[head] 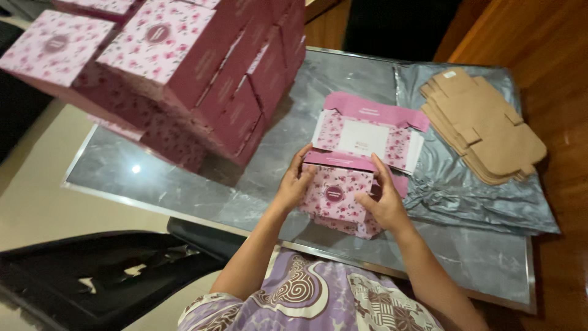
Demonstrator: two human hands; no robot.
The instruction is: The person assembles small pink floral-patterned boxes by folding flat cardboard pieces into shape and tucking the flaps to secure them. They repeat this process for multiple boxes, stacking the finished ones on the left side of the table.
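Nearest us, our left hand (pixel 294 184) and right hand (pixel 384 205) each close their grip on a side of the pink floral box (pixel 338 195), held just above the grey marble counter (pixel 184 184). Just beyond lies an unfolded pink box blank (pixel 367 135). Farther right, brown flat cartons (pixel 484 125) rest on a silver bag (pixel 465 190); far left, assembled pink boxes (pixel 184 67) are stacked.

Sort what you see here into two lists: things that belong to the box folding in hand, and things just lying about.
In the job:
left hand
right hand
pink flowered box held between them
flat pink box blank behind it
stack of finished pink boxes
pile of brown flat cartons

Lying about:
grey plastic sheet
black chair
grey table
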